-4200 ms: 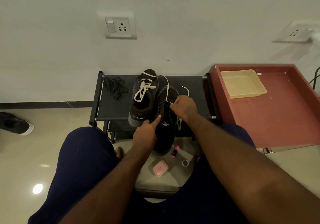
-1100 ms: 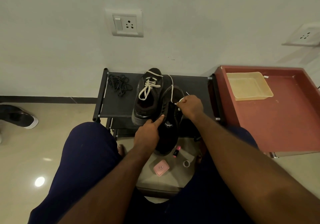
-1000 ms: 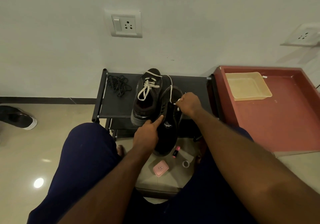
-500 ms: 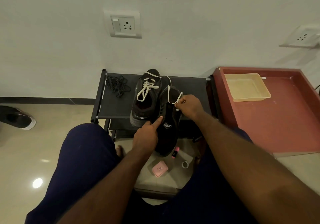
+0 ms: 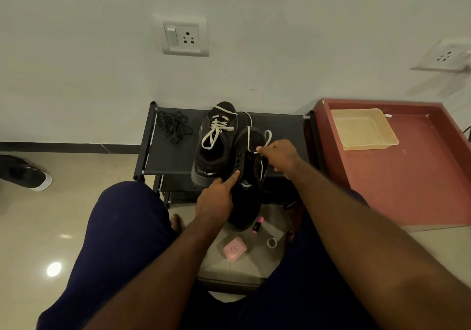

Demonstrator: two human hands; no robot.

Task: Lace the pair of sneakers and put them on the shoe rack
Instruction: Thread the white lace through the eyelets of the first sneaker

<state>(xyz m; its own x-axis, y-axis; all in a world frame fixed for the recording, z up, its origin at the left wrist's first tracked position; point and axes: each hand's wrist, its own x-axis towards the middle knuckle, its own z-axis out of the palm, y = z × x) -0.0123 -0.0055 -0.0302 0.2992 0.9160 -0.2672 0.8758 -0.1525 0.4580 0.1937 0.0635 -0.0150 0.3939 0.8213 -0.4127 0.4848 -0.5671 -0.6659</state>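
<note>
**Over the rack: one sneaker laced, one in hand**

Across the back of my feed runs a pale wall [image 5: 280, 36], with one socket plate [image 5: 185, 36] above the rack and another [image 5: 443, 58] far right; below it the glossy floor [image 5: 63, 215] spreads left, where a stray dark shoe [image 5: 25, 174] with a white sole lies well apart from everything else. On the right stands a red table [image 5: 407, 189] with a raised rim; a shallow yellow tray [image 5: 362, 128] sits in its far corner. Against the wall, just beside that table, is the black shoe rack [image 5: 173, 158]; the laced sneaker [image 5: 216, 148] stands on its top shelf, toe to the wall. Touching its right side is the second sneaker [image 5: 248, 197], tilted, with its toe over the shelf and its heel hanging out past the front edge. The left hand [image 5: 216, 199] grips this one by its left side, fingers curled against it and the index finger laid straight along the collar; the right hand [image 5: 277, 158] is closed in a pinch on the white lace [image 5: 248, 138], which loops up from the toe end. A tangle of black laces [image 5: 173, 127] lies at the shelf's left end. Lower down, on a pale surface [image 5: 237, 271] between the person's legs, lie a pink case [image 5: 235, 248], a pink tube [image 5: 257, 224] and a small ring [image 5: 272, 242], all apart from one another.
</note>
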